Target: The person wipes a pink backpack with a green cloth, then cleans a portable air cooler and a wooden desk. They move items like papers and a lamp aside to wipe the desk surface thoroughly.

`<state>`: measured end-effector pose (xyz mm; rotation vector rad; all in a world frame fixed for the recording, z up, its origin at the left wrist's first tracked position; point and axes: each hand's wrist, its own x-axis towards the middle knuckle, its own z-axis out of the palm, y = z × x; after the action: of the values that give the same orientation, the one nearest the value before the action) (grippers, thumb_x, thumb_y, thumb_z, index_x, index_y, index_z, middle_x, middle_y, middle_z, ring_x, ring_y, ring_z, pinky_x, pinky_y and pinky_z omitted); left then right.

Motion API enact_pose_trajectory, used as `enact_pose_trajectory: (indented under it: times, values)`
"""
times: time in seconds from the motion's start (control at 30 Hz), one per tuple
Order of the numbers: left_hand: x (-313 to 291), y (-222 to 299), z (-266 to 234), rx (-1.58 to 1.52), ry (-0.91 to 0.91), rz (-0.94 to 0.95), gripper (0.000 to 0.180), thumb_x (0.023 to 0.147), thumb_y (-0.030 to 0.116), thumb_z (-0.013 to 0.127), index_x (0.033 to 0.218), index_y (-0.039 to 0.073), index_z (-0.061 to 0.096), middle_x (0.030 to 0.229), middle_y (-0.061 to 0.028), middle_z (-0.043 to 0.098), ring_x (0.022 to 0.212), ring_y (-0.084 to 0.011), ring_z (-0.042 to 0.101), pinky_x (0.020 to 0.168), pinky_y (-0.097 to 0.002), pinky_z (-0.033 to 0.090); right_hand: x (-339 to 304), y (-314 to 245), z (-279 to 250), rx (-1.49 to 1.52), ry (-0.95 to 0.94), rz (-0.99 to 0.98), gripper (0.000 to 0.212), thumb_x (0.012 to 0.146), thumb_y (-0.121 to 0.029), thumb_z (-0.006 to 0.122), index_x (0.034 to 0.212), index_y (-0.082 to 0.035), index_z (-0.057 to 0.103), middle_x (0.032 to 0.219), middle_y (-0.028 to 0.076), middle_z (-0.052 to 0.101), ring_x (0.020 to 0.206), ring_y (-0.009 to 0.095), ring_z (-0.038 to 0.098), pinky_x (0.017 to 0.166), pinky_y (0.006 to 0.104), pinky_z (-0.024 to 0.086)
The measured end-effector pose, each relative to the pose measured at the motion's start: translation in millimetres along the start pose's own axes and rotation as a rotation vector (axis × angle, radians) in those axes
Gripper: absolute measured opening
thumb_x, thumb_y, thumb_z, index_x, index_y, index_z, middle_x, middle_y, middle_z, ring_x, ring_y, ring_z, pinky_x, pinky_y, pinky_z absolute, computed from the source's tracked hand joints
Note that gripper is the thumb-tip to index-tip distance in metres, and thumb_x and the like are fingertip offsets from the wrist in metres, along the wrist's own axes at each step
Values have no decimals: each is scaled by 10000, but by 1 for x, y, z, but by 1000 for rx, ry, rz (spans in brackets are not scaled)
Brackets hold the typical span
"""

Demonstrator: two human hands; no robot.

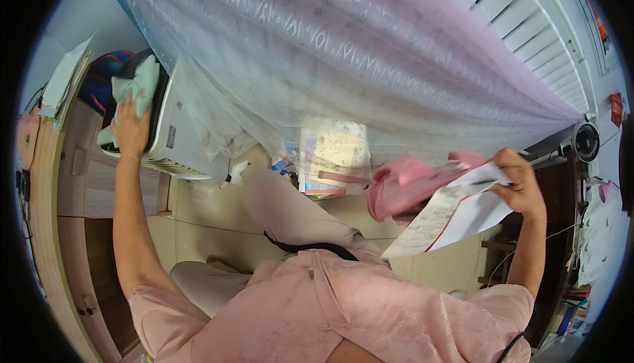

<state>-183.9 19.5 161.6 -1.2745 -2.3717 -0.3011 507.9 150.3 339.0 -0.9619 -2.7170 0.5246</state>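
"At the upper left of the frame, what is the left hand (134, 129) doing?"

"It lies on a green cloth (144, 82), over the dark top of a white boxy unit (191, 125). Cloth shows on both sides of it; whether the fingers curl round or lie flat, one cannot tell."

"How near are the edges?"

"Near. The unit's rim runs just beside the wrist, and a wooden cabinet (71, 195) stands along the left of the frame. Across the top, a sheer net curtain (297, 46) drapes down to the unit's right side."

"And the right hand (518, 181)?"

"Right of centre, thumb and fingers pinching some white paper (422, 224) with a red line. A pink bundle (403, 185) is against the paper's left side; whether that hand grips it too cannot be told."

"Where is the open room?"

"Tiled floor (205, 221) shows left of centre, between the unit and the person's legs (290, 211). A stack of papers (333, 155) sits at the centre, by the net's lower folds."

"The count?"

"Two hands, two legs, one cloth, one bundle, one unit, one stack. Sheets in the paper: too blurred to number."
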Motion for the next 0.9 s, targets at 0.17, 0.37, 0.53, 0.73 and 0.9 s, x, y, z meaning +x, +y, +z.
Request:
enact_pose_trajectory:
  times: [0.17, 0.37, 0.53, 0.73, 0.9]
  values:
    - [-36, 39, -33, -150, -166, 434, 496, 868, 238, 577, 1350, 157, 493, 1425, -94, 440, 1335, -304, 374, 1094, -507, 216, 5, 81, 80, -27, -263, -32, 288, 632, -85, 793, 875, 31, 692, 970, 154, 679, 953, 345, 594, 886, 412, 473]
    - [11, -30, 4, -214, -150, -205, 516, 921, 446, 480, 1330, 134, 517, 1303, -180, 540, 1185, -363, 519, 1004, -517, 340, 21, 193, 205, 32, -280, 64, 311, 633, -21, 771, 929, 35, 690, 1001, 147, 678, 995, 328, 586, 868, 395, 492]
    - [41, 18, 9, -51, -85, -524, 638, 887, 586, 429, 1239, 76, 581, 1165, -208, 619, 1085, -390, 571, 922, -484, 415, 57, 227, 209, 48, -238, 18, 307, 639, 12, 750, 940, 15, 689, 1008, 140, 675, 993, 322, 589, 864, 376, 502]
    - [-18, 52, -22, -137, 122, 409, 373, 834, 120, 568, 1200, 50, 595, 1197, -177, 600, 1088, -372, 564, 951, -410, 426, 69, 188, 151, -72, -194, 78, 251, 683, -45, 753, 921, 3, 688, 907, 144, 673, 801, 298, 636, 732, 371, 515]
    - [-9, -4, -24, -371, -86, -9, 359, 880, 247, 561, 1165, 36, 616, 1123, -196, 620, 1031, -381, 582, 901, -409, 441, 113, 108, 120, 345, -404, 469, 295, 786, -189, 756, 960, 32, 668, 838, 82, 668, 765, 179, 613, 679, 321, 480]
